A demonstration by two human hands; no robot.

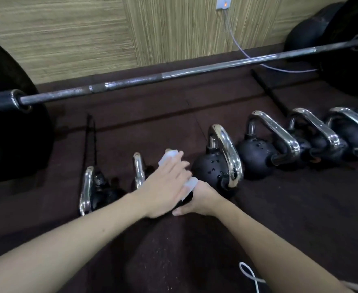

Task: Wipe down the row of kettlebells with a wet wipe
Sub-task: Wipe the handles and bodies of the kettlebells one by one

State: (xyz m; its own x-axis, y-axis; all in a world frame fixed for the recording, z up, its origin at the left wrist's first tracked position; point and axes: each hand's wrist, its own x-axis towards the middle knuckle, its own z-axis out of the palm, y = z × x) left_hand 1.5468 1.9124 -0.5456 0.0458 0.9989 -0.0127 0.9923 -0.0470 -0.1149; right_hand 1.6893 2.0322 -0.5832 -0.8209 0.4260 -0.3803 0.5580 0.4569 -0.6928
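Observation:
A row of black kettlebells with chrome handles stands on the dark floor. My left hand (165,185) lies flat over one kettlebell (187,200) in the row's left part, its fingers straight, pressing a white wet wipe (169,157) onto the handle. The wipe also shows by my right hand (201,197), which wraps this kettlebell's body from the near right; its fingers are hidden under the left hand. Left of it stand two kettlebells, the nearer one (139,172) and the end one (97,192). To the right a wet-spotted kettlebell (211,166) stands, then another (256,155) and several more (326,142).
A loaded barbell (173,75) lies across the floor behind the row, with big black plates at the left (8,127) and the right (351,51). A wood-pattern wall (68,39) rises behind it. A white cord (250,273) lies on the floor by my right forearm.

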